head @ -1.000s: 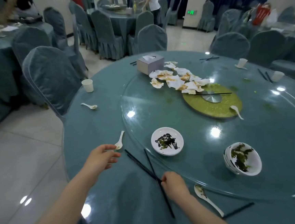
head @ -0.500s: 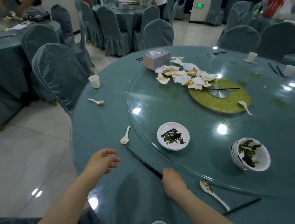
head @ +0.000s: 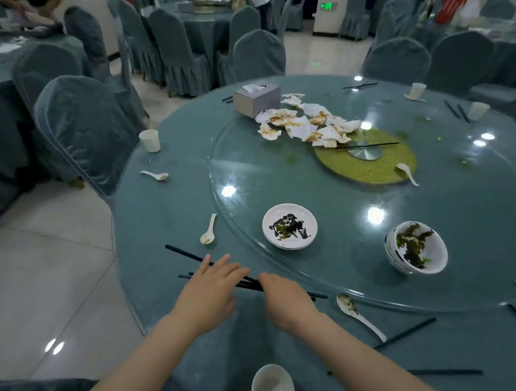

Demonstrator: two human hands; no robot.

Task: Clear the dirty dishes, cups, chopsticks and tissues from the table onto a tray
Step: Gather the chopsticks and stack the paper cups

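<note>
Several black chopsticks (head: 187,256) lie slanted on the teal tablecloth near the front edge. My left hand (head: 209,290) rests flat on them with its fingers stretched out. My right hand (head: 286,299) is closed around their right part, and their tips stick out past it. On the glass turntable (head: 248,171) sit a small dirty plate (head: 309,222) and a stack of dirty bowls (head: 440,260). White spoons (head: 208,231) (head: 359,316) lie on either side of my hands. A paper cup (head: 272,387) stands just in front of me. Stained tissues (head: 303,122) are heaped at the back. No tray is in view.
A tissue box (head: 256,100) stands behind the tissues. A green centre disc (head: 366,167) carries a chopstick pair and a spoon (head: 407,173). More cups (head: 149,140) (head: 478,110), a spoon (head: 155,174) and loose chopsticks (head: 406,333) lie around the table rim. Covered chairs (head: 85,129) ring the table.
My left hand has swung right from the table edge onto the chopsticks. My right hand has slid the chopsticks together, and they now lie under both hands.
</note>
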